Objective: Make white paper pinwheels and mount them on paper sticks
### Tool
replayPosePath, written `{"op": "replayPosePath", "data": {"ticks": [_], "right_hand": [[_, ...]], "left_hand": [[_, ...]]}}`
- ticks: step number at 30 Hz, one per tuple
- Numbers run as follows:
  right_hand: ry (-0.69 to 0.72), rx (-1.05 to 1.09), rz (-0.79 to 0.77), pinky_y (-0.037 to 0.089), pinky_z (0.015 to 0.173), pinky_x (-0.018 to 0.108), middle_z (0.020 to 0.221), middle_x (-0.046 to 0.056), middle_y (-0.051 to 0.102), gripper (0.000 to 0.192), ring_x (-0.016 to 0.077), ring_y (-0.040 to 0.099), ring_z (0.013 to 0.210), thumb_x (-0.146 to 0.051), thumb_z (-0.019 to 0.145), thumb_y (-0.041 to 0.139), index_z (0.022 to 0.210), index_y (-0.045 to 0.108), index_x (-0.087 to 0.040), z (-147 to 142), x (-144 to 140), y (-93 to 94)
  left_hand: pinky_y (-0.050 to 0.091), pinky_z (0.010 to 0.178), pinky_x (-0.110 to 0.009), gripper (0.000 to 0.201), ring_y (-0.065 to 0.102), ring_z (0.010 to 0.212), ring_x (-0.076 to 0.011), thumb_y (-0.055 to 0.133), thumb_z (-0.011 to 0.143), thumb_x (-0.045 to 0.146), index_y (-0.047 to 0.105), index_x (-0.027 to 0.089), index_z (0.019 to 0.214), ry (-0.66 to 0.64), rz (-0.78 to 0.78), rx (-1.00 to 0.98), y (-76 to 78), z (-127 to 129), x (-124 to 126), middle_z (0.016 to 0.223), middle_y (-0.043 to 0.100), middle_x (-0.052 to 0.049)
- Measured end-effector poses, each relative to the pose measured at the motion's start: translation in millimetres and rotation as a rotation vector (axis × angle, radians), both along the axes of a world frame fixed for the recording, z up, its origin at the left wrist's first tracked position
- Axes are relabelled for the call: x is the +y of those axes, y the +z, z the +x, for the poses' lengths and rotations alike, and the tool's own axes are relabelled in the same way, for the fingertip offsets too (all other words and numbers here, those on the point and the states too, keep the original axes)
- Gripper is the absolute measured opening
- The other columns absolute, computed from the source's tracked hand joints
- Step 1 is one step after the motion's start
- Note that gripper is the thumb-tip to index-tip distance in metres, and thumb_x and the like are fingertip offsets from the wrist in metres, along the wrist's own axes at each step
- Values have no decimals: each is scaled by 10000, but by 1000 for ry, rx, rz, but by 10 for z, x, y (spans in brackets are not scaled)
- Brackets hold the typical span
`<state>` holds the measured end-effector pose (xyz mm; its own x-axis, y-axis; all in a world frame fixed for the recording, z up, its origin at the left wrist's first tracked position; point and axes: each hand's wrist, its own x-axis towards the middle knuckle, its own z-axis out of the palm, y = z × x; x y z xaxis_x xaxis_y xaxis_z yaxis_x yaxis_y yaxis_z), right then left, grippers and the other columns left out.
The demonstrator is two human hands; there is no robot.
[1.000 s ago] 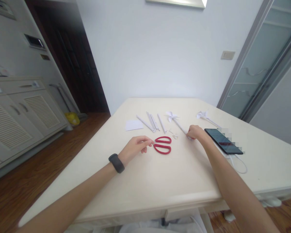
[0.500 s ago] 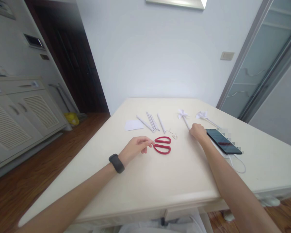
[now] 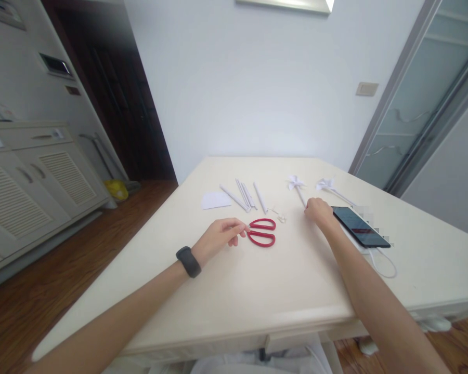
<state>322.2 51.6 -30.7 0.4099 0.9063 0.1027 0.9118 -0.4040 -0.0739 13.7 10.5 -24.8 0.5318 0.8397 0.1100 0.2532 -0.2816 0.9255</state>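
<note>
Under both hands lay the cream table (image 3: 296,280), large enough to keep everything spread flat. Just right of the right hand (image 3: 316,210) sat a phone (image 3: 359,226). That hand was closed on a paper pinwheel (image 3: 296,183) by its stick. The left hand (image 3: 218,238) pinched the red scissors (image 3: 262,232) at the blades, steadying them.

Bare tabletop (image 3: 281,291) near edge open; scissors (image 3: 262,232), paper sticks (image 3: 244,196), phone (image 3: 360,226) crowd far side.
</note>
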Motion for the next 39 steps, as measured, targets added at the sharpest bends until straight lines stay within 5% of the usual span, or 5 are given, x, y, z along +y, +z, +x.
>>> {"op": "replayPosePath", "data": {"ticks": [30,39], "right_hand": [[-36,-31,-31,456,785,346,1063,229,588,338,307,577,1016,-103,797,426,1069,622,-59,-31,71,-105],[264,-4,94,416,779,273,1103,150,550,290,220,576,964,-219,848,413,1058,590,-127,-248,38,-89]], "left_hand": [[381,535,-230,275,493,566,-95,458,821,317,651,162,941,-61,5,-4,-51,-14,12,777,596,-31],[399,511,-223,253,500,553,-97,475,786,285,650,161,920,-59,-19,31,-89,-4,18,768,599,-32]]}}
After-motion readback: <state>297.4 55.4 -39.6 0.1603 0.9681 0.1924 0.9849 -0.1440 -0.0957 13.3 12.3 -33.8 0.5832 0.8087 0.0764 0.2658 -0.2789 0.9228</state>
